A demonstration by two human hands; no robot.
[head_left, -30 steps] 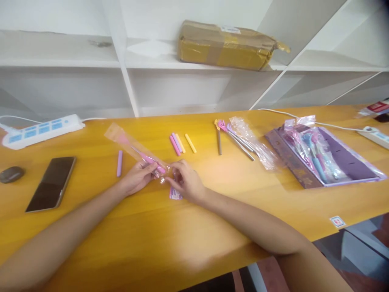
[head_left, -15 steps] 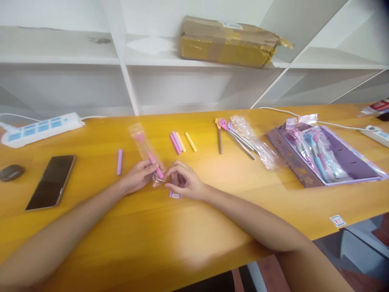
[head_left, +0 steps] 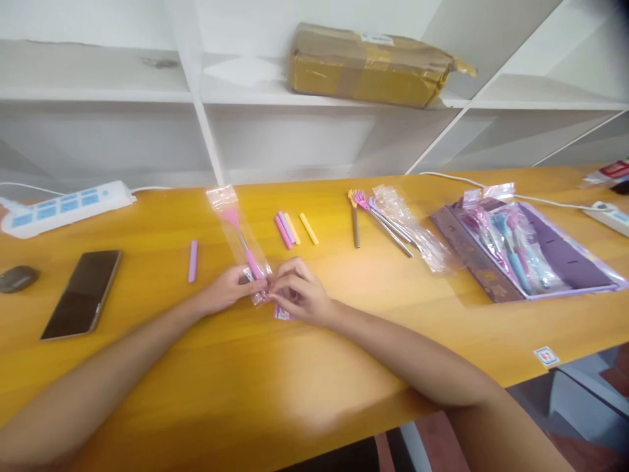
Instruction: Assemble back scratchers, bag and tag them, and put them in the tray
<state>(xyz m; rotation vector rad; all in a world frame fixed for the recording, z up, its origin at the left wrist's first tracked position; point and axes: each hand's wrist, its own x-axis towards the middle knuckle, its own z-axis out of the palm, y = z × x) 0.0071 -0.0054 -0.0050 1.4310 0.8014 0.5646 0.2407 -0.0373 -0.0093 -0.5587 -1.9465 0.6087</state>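
A pink back scratcher (head_left: 246, 246) with a claw-shaped head and metal shaft lies inside a clear plastic sleeve (head_left: 222, 195). My left hand (head_left: 230, 288) is closed on its handle through the plastic. At the lower end of the sleeve, my right hand (head_left: 301, 294) has its fingertips pinched together, apparently on the plastic; the exact contact is too small to make out. A small printed card (head_left: 282, 313) sits partly under my right hand. Beyond the hands lie pink and purple tubes (head_left: 284, 231) and yellow tubes (head_left: 308, 229). One purple tube (head_left: 193, 261) is left of the sleeve.
Unwrapped back scratchers (head_left: 383, 219) lie beside empty clear sleeves (head_left: 413, 229). A purple box (head_left: 580, 262) at right holds several wrapped ones. A phone (head_left: 81, 295), a mouse (head_left: 18, 279) and a power strip (head_left: 69, 208) are at left. A taped carton (head_left: 368, 69) rests on the shelf.
My right hand has closed from a loose curl to a pinch at the sleeve's lower end. My left hand has shifted slightly right, and the sleeve now shows more flatly and clearly.
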